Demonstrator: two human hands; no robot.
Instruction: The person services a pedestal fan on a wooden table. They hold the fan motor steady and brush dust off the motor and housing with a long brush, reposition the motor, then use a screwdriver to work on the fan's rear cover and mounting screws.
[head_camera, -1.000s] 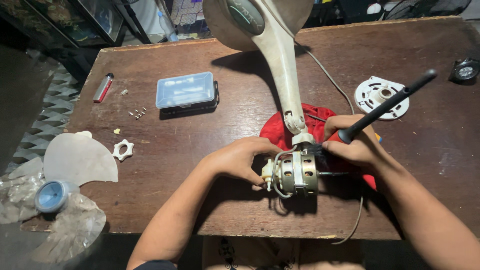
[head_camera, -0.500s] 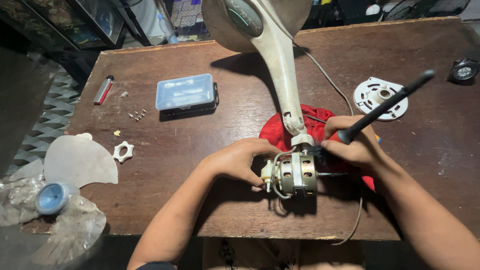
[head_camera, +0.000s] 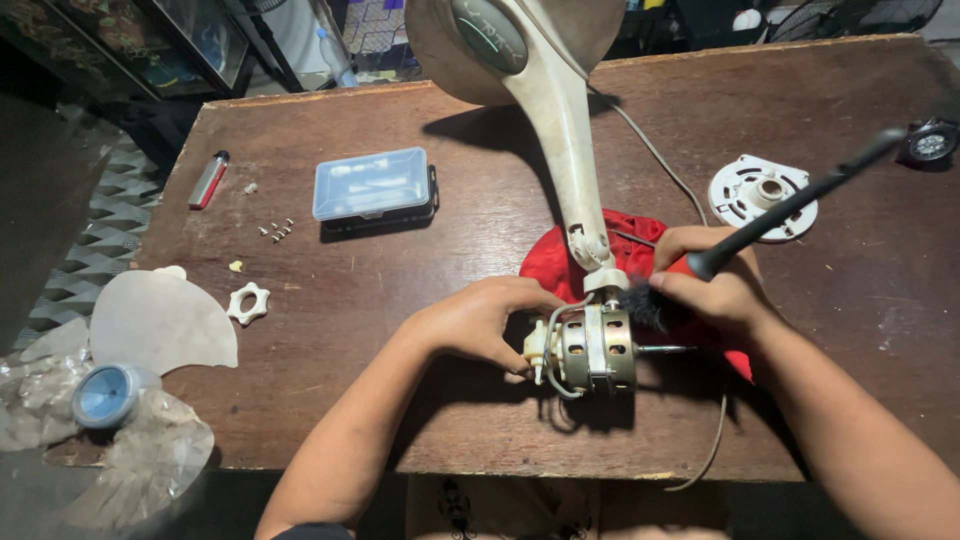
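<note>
A bare fan motor (head_camera: 592, 348) with a metal shaft lies near the front edge of the brown wooden table (head_camera: 420, 270), joined to a cream fan neck and base (head_camera: 545, 100) that runs to the far side. My left hand (head_camera: 480, 322) grips the motor's back end. My right hand (head_camera: 712, 280) holds a black-handled brush (head_camera: 790, 205), its dark bristles touching the motor's top. A red cloth (head_camera: 560, 262) lies under the motor.
A clear plastic parts box (head_camera: 372, 184), a red lighter (head_camera: 208, 179) and several small screws (head_camera: 277, 231) lie at the back left. A white nut (head_camera: 248, 302) and translucent fan blades (head_camera: 130, 380) sit at the left edge. A white round cover (head_camera: 760, 192) lies at the right.
The brush in my right hand has shifted slightly over the motor's top. My left hand stays on the motor.
</note>
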